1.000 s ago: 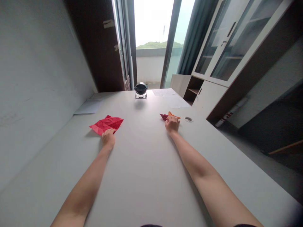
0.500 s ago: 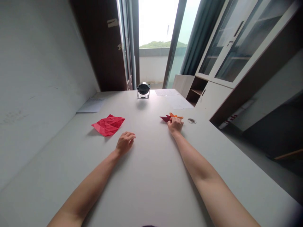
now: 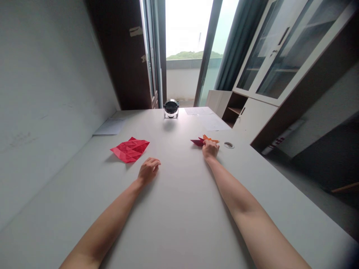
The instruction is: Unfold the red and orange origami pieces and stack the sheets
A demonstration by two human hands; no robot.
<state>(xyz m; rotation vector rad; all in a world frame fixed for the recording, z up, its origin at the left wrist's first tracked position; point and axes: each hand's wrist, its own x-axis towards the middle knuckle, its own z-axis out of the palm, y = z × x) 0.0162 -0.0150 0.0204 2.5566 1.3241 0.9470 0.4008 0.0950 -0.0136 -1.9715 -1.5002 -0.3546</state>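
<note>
On the surface, creased red paper lies at 11 o'clock, presumably spread to expose its folds. The left hand – empty, fingers loosely open – is toward its 4 o'clock; the right hand touches dark-red folded paper and orange folded paper around 12:30, presumably steadying them – grip indeterminable. No lettering is legible.
</note>
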